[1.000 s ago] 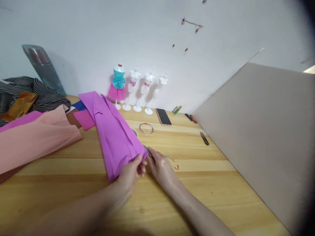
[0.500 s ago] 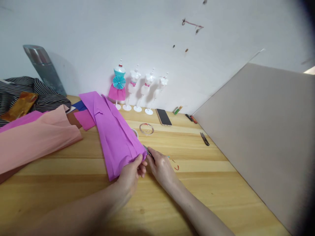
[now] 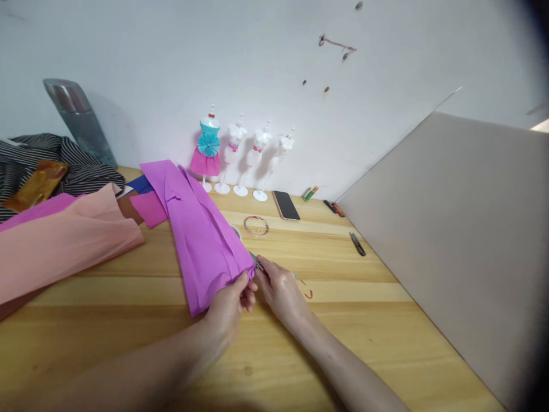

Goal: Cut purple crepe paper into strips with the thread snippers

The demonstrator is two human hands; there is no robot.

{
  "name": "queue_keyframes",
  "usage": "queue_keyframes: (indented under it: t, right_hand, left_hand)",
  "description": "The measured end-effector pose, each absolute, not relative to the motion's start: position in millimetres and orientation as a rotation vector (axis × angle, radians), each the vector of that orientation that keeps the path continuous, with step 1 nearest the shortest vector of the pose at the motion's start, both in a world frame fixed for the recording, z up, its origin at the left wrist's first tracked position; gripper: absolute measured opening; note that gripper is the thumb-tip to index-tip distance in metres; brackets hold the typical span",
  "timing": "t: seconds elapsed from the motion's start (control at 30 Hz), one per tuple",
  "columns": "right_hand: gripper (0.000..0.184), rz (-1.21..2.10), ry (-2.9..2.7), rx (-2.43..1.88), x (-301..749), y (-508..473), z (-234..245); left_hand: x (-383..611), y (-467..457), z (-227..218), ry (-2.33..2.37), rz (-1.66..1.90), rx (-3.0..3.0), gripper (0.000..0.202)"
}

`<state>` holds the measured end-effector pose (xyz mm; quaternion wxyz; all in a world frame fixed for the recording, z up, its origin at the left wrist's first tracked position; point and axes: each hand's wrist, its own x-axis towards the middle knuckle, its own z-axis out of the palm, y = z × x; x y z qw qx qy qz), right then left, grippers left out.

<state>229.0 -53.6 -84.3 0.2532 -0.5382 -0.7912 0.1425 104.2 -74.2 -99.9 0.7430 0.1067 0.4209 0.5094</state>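
Observation:
A long folded sheet of purple crepe paper (image 3: 195, 229) lies diagonally on the wooden table (image 3: 343, 320). My left hand (image 3: 227, 306) pinches its near right corner between thumb and fingers. My right hand (image 3: 278, 289) is closed beside that corner, its fingertips on a small dark metal tool (image 3: 256, 262) at the paper's edge; I cannot make out what the tool is.
Salmon-pink paper (image 3: 60, 240) lies at left with striped cloth (image 3: 51, 160) behind it. Several small white mannequin stands (image 3: 244, 154), one in a pink and teal dress (image 3: 206, 150), line the wall. A phone (image 3: 285, 205), tape ring (image 3: 256, 225), thread snips (image 3: 357, 244) and a grey board (image 3: 450, 229) are to the right.
Almost nothing has moved; both hands stay at the paper's corner, and the view has shifted slightly.

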Motion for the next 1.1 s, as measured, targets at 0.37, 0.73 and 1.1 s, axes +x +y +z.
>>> queue_keyframes:
  t: [0.37, 0.73, 1.1]
  right_hand:
    - [0.023, 0.435, -2.147, -1.491, 228.8, -52.5, -86.8]
    - [0.032, 0.339, -2.214, -1.531, 230.6, -49.8, -89.2]
    - [0.029, 0.443, -2.198, -1.511, 227.1, -48.1, -83.3]
  left_hand:
    - [104.7, -74.7, -98.4, 0.940, 1.110, 0.229, 0.038]
    - [104.4, -75.9, -93.6, 0.931, 1.126, 0.228, 0.045]
    - [103.7, -76.8, -93.0, 0.939, 1.120, 0.237, 0.036]
